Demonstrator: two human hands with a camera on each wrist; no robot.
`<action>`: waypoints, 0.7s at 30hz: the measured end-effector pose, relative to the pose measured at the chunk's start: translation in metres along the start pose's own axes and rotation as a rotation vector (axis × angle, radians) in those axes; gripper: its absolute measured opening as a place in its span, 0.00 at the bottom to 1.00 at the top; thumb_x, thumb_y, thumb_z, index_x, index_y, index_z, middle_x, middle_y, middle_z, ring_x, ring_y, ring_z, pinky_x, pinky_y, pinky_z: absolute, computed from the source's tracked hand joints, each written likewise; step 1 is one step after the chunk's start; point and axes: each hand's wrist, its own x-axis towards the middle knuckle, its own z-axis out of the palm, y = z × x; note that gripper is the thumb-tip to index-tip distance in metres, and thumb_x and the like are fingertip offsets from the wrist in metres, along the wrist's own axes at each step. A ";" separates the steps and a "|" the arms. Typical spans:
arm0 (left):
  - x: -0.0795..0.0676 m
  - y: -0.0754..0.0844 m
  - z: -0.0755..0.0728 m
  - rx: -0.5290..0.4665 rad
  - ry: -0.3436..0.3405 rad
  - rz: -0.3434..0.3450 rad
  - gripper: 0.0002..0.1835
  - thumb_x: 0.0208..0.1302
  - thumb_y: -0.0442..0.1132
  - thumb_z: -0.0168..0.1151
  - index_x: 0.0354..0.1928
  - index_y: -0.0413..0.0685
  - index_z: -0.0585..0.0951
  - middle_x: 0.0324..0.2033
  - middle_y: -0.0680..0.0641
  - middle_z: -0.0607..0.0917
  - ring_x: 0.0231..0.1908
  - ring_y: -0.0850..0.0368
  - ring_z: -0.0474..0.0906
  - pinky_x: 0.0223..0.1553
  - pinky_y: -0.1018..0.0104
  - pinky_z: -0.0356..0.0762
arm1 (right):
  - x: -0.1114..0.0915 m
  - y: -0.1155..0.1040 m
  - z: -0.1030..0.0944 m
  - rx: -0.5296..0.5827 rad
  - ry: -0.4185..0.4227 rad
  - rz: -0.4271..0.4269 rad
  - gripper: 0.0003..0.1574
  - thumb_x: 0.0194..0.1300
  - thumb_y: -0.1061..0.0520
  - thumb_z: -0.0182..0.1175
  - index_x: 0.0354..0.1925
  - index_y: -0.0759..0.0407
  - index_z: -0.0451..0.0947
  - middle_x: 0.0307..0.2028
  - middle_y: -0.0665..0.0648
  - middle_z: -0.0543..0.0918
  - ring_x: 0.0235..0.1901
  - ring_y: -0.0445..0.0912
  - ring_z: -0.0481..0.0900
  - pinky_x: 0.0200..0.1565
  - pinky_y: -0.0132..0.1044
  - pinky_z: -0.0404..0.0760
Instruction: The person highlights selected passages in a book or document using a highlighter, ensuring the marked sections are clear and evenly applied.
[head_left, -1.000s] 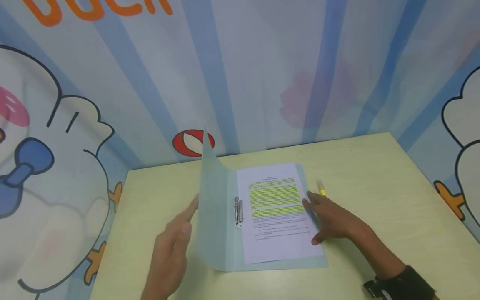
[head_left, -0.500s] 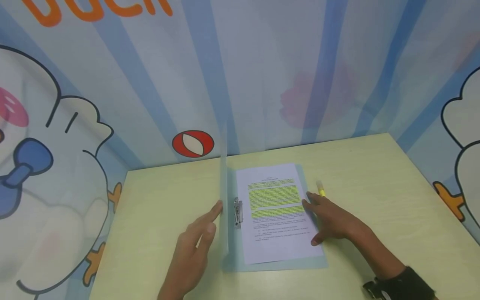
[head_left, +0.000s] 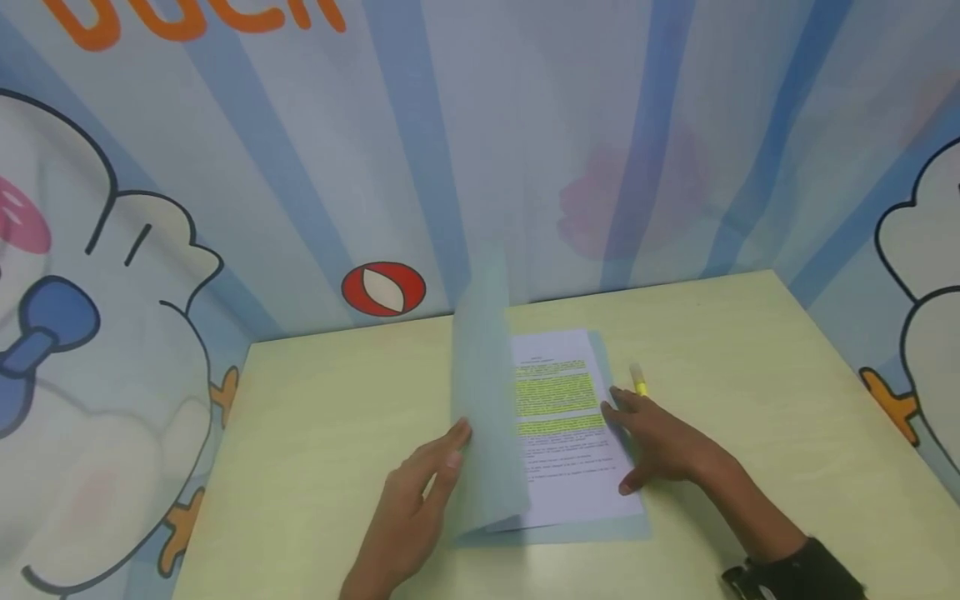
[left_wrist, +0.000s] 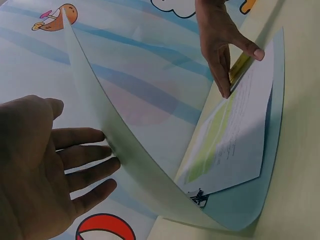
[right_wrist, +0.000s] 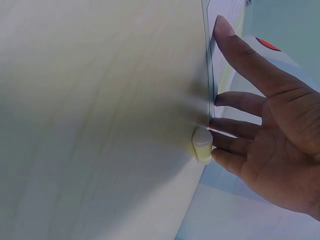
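A pale blue-green folder (head_left: 487,392) stands half open on the table, its front cover raised and leaning to the right. My left hand (head_left: 412,500) touches the outside of that cover with extended fingers (left_wrist: 95,170). Inside lies a white printed sheet (head_left: 577,487) with yellow highlighted lines. The raised cover hides its left part in the head view. In the left wrist view a metal clip (left_wrist: 199,198) shows by the fold. My right hand (head_left: 667,442) rests spread at the folder's right edge, fingertips and thumb touching it.
A yellow highlighter (head_left: 639,380) lies on the light wooden table (head_left: 337,400), right beside the fingers of the right hand. A cartoon-printed backdrop (head_left: 517,150) rises behind the table's back edge. A dark band (head_left: 798,575) covers the right wrist.
The left hand has moved right, swinging the cover from leaning left, through upright, to leaning over the sheet. The metal clip is now hidden in the head view. The right hand stays in place.
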 end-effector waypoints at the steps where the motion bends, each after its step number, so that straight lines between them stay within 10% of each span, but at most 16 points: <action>1: 0.001 -0.001 0.002 0.006 -0.007 -0.018 0.24 0.85 0.56 0.48 0.73 0.60 0.77 0.73 0.63 0.75 0.75 0.59 0.71 0.75 0.51 0.70 | 0.000 0.000 0.000 -0.001 0.002 -0.004 0.76 0.35 0.48 0.92 0.77 0.71 0.66 0.79 0.77 0.59 0.77 0.74 0.59 0.72 0.67 0.69; 21: 0.008 -0.027 0.035 0.183 -0.005 0.011 0.26 0.83 0.63 0.45 0.66 0.62 0.84 0.71 0.64 0.79 0.71 0.59 0.76 0.71 0.49 0.74 | -0.002 0.009 -0.002 -0.026 0.051 -0.109 0.71 0.37 0.49 0.91 0.72 0.74 0.70 0.76 0.79 0.64 0.75 0.75 0.64 0.70 0.66 0.71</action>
